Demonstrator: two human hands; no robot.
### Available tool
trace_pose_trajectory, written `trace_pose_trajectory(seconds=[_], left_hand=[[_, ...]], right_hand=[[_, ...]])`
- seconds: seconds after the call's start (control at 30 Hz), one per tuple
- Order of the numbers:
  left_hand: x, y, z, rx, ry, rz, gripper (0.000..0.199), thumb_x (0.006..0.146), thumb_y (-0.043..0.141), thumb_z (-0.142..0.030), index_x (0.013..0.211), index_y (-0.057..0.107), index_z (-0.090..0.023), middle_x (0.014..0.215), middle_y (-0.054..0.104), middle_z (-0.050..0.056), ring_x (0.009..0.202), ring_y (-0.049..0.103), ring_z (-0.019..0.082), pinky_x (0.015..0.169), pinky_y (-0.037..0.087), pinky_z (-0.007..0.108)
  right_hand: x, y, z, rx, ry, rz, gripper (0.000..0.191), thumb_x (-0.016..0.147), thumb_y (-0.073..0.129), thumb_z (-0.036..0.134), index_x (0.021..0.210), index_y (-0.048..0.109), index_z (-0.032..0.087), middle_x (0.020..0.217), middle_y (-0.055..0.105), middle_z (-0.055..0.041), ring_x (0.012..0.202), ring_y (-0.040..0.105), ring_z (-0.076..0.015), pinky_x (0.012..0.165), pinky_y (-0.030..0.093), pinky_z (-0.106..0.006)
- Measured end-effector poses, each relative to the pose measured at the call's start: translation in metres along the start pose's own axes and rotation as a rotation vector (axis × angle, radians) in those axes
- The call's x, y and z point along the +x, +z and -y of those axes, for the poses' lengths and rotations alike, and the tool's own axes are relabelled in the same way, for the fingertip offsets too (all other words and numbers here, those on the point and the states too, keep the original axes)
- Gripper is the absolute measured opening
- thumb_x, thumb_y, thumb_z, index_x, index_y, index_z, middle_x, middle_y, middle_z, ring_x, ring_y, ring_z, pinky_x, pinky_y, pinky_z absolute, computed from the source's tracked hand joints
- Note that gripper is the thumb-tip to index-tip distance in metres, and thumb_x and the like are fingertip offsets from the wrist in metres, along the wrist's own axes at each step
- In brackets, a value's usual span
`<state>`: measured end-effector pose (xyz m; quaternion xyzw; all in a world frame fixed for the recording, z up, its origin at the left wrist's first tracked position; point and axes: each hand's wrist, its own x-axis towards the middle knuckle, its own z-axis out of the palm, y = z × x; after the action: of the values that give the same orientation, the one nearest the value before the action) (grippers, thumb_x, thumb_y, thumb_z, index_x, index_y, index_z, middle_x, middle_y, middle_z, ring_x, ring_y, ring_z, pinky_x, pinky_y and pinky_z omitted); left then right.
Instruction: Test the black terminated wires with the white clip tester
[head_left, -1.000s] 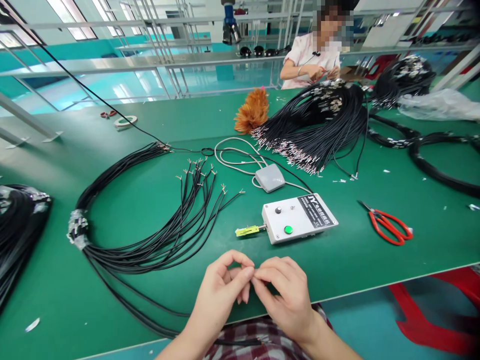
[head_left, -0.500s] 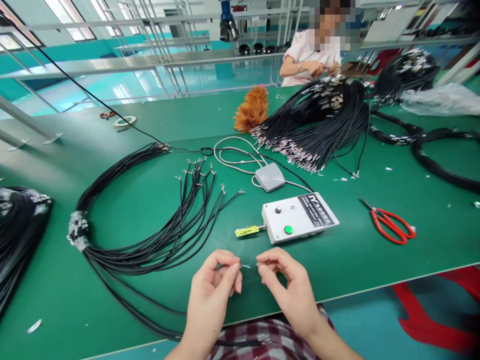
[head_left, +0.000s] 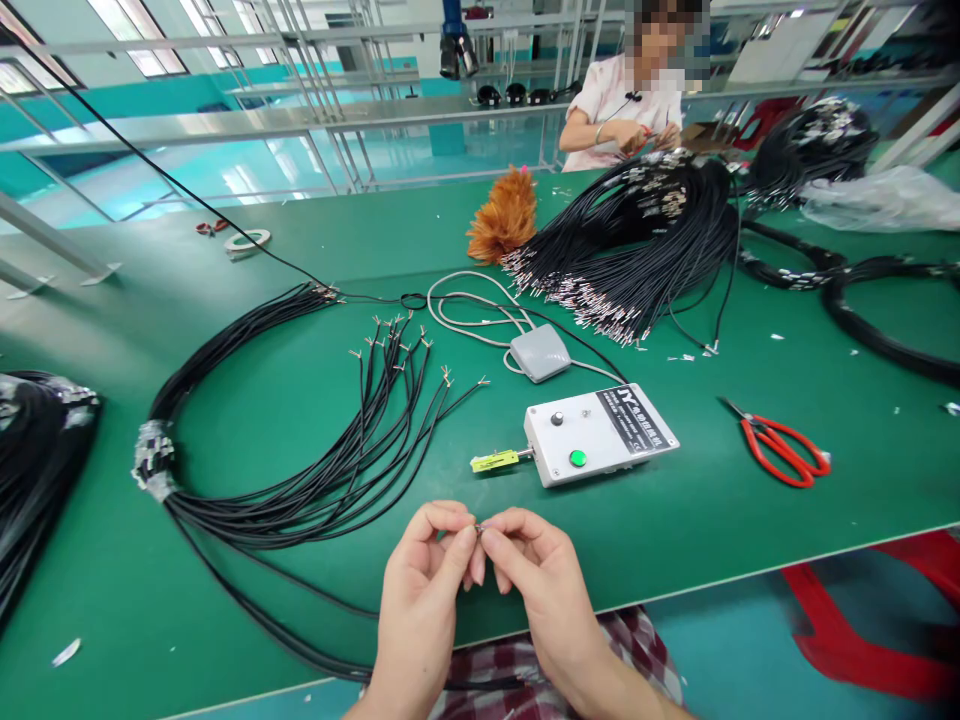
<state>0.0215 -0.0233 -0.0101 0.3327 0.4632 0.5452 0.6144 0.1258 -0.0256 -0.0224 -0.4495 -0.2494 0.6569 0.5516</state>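
My left hand (head_left: 427, 565) pinches the end of a black cable (head_left: 315, 592) that runs in from the left. Fingertip to fingertip with it, my right hand (head_left: 536, 560) is closed in a pinch on the cable's thin wires, which are mostly covered by the fingers. Just beyond both hands lies a white box-shaped machine (head_left: 592, 470) with a green button and a yellow-green clip (head_left: 495, 461) on its left side. To the left, a taped bundle of black cables (head_left: 300, 530) fans out, the stripped ends splayed.
Red-handled pliers (head_left: 784, 450) lie at right. Behind the machine sit a grey pedal (head_left: 540, 353), an orange feather duster (head_left: 504, 215) and a large heap of black cables (head_left: 637, 240). More cables (head_left: 37, 450) lie at far left. A co-worker (head_left: 622, 110) sits across the table.
My right hand has moved left to meet my left hand, closing on the thin wire ends that showed between them. My left hand has stayed nearly in place.
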Motion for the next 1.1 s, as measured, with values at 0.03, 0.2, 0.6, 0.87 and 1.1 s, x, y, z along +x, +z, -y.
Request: trace_pose_trajectory(seconds=[0.03,0.2,0.6,0.87,1.1], left_hand=[[0.0,0.001,-0.001,-0.032,-0.02,-0.001,0.017,0.081,0.074,-0.03,0.079,0.061,-0.018,0.079,0.052,-0.004,0.054,0.047,0.004,0.053,0.042,0.017],[0.001,-0.002,-0.01,-0.068,-0.159,0.072,0.021,0.082,0.073,-0.034,0.096,0.064,-0.021,0.083,0.056,-0.002,0.057,0.047,0.006,0.056,0.043,0.018],[0.012,-0.001,-0.013,0.158,-0.107,0.193,0.013,0.078,0.074,-0.027,0.078,0.067,-0.016,0.084,0.053,-0.001,0.054,0.053,0.006,0.05,0.042,0.018],[0.006,-0.009,-0.003,0.377,-0.02,0.082,0.015,0.085,0.063,-0.032,0.081,0.06,-0.018,0.072,0.058,-0.002,0.042,0.048,0.008,0.04,0.037,0.02],[0.013,-0.019,0.002,0.606,0.176,0.047,0.01,0.087,0.059,-0.023,0.078,0.062,-0.021,0.072,0.059,0.0,0.064,0.057,0.016,0.057,0.044,0.023]], right_hand=[[0.0,0.0,-0.001,0.004,-0.003,-0.004,0.024,0.072,0.078,0.037,0.072,0.067,0.016,0.055,0.061,0.0026,0.049,0.046,-0.0069,0.049,0.036,-0.019],[0.0,-0.001,-0.001,0.058,0.032,0.038,0.022,0.077,0.073,0.034,0.071,0.065,0.016,0.053,0.057,0.0037,0.048,0.041,-0.0061,0.05,0.031,-0.019],[0.0,-0.012,0.003,-0.061,-0.007,0.113,0.024,0.077,0.073,0.037,0.074,0.062,0.017,0.055,0.056,0.0044,0.048,0.043,-0.007,0.049,0.034,-0.02],[0.003,-0.021,0.012,-0.702,-0.415,0.096,0.015,0.09,0.058,0.023,0.076,0.063,0.02,0.075,0.059,-0.0007,0.068,0.055,-0.0132,0.062,0.042,-0.025],[0.005,-0.04,0.021,-1.281,-0.671,0.111,0.012,0.093,0.055,0.022,0.103,0.062,0.021,0.097,0.068,-0.0049,0.074,0.06,-0.0176,0.071,0.039,-0.032]])
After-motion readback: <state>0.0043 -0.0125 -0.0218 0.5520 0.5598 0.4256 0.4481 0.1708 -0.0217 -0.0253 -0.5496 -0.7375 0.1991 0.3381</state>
